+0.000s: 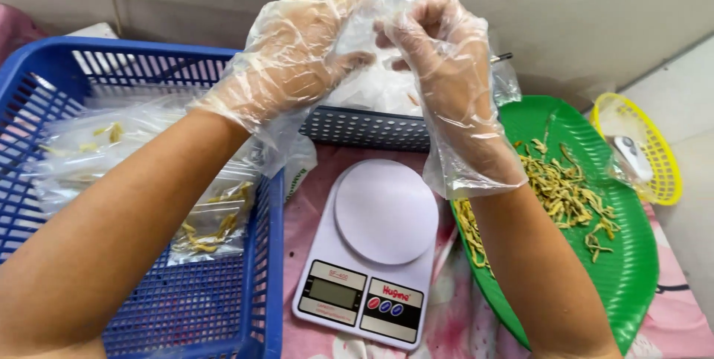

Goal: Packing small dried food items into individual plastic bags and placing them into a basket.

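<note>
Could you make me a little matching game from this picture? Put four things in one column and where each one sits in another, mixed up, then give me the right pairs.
Things:
1. Kitchen scale
2. Blue basket
3. Green tray
4. Clear plastic bag

Places:
A. To the right, with pale dried strips lying on it
B. Held up between the gloved left hand and right hand
C. In the middle, on the pink flowered cloth, its round plate bare
D. To the left, with filled clear packets inside

Right pairs: 1-C, 2-D, 3-A, 4-B
</note>
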